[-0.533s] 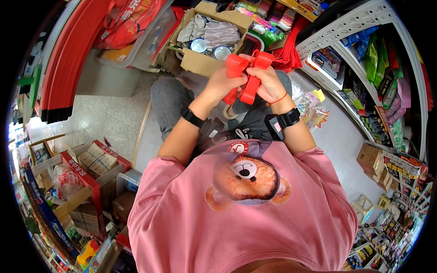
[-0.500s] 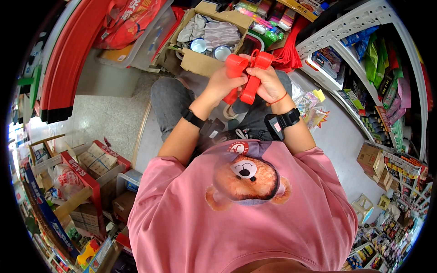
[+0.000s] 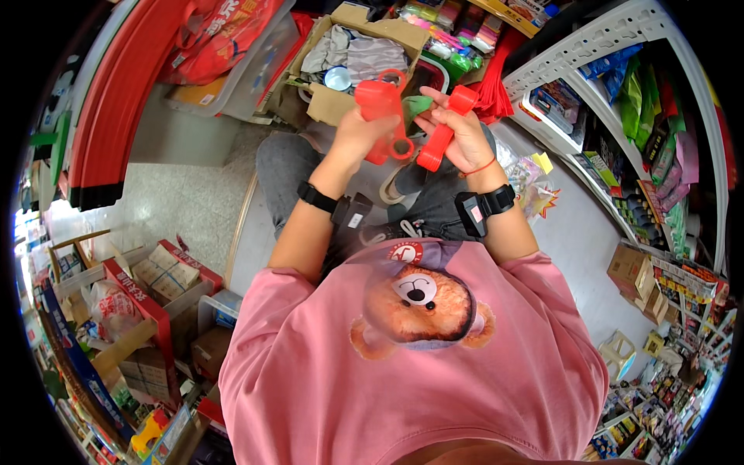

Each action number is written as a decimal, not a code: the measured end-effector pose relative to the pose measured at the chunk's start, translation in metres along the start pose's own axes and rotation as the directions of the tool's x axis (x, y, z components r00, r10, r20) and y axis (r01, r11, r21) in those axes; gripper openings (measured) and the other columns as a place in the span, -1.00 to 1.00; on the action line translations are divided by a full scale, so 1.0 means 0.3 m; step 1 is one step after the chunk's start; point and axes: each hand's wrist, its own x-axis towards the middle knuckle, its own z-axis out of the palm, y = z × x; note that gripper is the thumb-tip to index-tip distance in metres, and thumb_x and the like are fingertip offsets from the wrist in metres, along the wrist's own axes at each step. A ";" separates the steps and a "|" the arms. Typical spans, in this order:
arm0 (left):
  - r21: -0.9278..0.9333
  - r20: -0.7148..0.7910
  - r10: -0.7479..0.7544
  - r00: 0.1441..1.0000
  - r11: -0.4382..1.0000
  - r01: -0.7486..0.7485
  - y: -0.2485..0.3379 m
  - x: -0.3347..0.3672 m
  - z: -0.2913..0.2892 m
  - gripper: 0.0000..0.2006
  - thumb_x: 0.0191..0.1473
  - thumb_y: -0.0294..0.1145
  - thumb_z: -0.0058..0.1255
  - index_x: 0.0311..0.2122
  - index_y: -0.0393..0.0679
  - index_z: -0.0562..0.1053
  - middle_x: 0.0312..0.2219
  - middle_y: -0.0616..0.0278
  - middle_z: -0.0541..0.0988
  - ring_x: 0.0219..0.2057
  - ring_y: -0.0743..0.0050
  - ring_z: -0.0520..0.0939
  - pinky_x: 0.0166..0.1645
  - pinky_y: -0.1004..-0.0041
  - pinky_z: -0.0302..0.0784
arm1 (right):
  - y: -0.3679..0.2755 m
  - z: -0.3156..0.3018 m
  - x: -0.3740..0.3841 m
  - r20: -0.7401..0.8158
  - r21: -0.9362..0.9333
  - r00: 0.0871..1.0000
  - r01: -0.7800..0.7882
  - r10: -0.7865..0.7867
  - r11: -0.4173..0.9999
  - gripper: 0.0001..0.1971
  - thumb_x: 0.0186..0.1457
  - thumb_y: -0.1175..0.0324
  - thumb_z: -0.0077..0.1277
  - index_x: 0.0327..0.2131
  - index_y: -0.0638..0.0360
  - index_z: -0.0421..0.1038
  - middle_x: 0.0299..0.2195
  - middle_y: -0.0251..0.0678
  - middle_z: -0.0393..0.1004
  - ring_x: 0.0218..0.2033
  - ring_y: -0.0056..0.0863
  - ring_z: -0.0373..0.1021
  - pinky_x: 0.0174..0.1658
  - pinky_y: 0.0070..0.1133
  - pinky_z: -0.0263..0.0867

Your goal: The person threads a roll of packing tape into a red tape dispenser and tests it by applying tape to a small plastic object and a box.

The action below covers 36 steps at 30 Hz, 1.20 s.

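Observation:
In my left hand (image 3: 353, 139) is a bunch of red plastic pieces (image 3: 376, 101) with round ring ends sticking out past the fingers. Its exact kind is unclear. My right hand (image 3: 469, 143) grips a stack of red plastic strips (image 3: 439, 144) with wider, rounded ends, some fingers loosely extended behind it. The two red bundles are held apart above my bent legs. Between them, just beyond my right fingers, shows a small green thing (image 3: 418, 107) I cannot make out.
Ahead is an open cardboard box (image 3: 333, 106) holding cloth and a white round tin (image 3: 338, 78). Red strands (image 3: 496, 89) hang to its right. A white metal shelf (image 3: 589, 46) with packages stands at the right. Clear plastic packets (image 3: 531, 186) lie beside my right leg.
My hands have drawn apart, the left going leftward with its red pieces. Ring ends now show on the left bundle. The green thing has come into sight between the hands.

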 end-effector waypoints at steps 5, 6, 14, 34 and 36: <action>0.024 0.113 -0.036 0.993 0.999 0.033 0.033 -0.007 -0.001 -0.82 -0.05 -0.42 0.13 -0.31 -0.19 0.46 -0.48 0.35 0.53 -0.51 0.62 0.51 -0.39 0.57 0.42 | 0.004 0.000 0.005 0.012 -0.058 0.999 -0.046 0.047 0.997 -0.60 0.04 0.54 -0.08 0.01 0.29 0.31 -0.22 -0.33 0.39 -0.16 -0.52 0.36 -0.04 -0.51 0.32; 0.027 0.122 -0.020 0.992 1.000 0.017 0.031 -0.012 0.006 -0.82 -0.05 -0.41 0.13 -0.31 -0.19 0.45 -0.48 0.34 0.53 -0.51 0.63 0.51 -0.39 0.57 0.42 | 0.000 0.018 0.000 0.025 -0.049 0.998 -0.049 0.050 0.998 -0.63 0.05 0.53 -0.06 -0.02 0.26 0.35 -0.29 -0.39 0.37 -0.24 -0.57 0.35 -0.08 -0.58 0.33; -0.140 0.046 0.033 0.998 0.990 -0.026 0.037 -0.019 0.021 -0.83 -0.03 -0.42 0.12 -0.28 -0.16 0.46 -0.45 0.36 0.53 -0.50 0.64 0.50 -0.38 0.59 0.41 | 0.027 0.009 0.002 -0.003 -0.311 1.000 0.012 -0.013 0.950 -0.59 0.05 0.38 0.09 0.01 0.21 0.34 -0.35 -0.48 0.39 -0.44 -0.71 0.28 -0.37 -0.71 0.25; 0.192 0.202 0.053 0.978 0.977 -0.093 -0.010 -0.029 0.034 -0.61 -0.11 -0.47 0.10 -0.10 -0.16 0.36 -0.41 0.34 0.50 -0.47 0.65 0.51 -0.40 0.56 0.46 | 0.047 -0.019 0.034 -0.021 -0.787 0.894 0.262 -0.448 0.559 -0.75 -0.04 0.44 0.01 -0.23 0.25 0.42 -0.37 -0.34 0.48 -0.37 -0.53 0.41 -0.25 -0.60 0.32; 0.231 0.235 0.059 0.970 0.966 -0.115 -0.015 -0.025 0.027 -0.62 -0.12 -0.46 0.10 -0.11 -0.16 0.36 -0.42 0.34 0.50 -0.47 0.65 0.51 -0.40 0.56 0.46 | 0.049 -0.032 0.035 -0.040 -0.830 0.877 0.237 -0.478 0.505 -0.75 -0.06 0.43 0.02 -0.24 0.26 0.42 -0.38 -0.30 0.48 -0.36 -0.52 0.41 -0.23 -0.58 0.32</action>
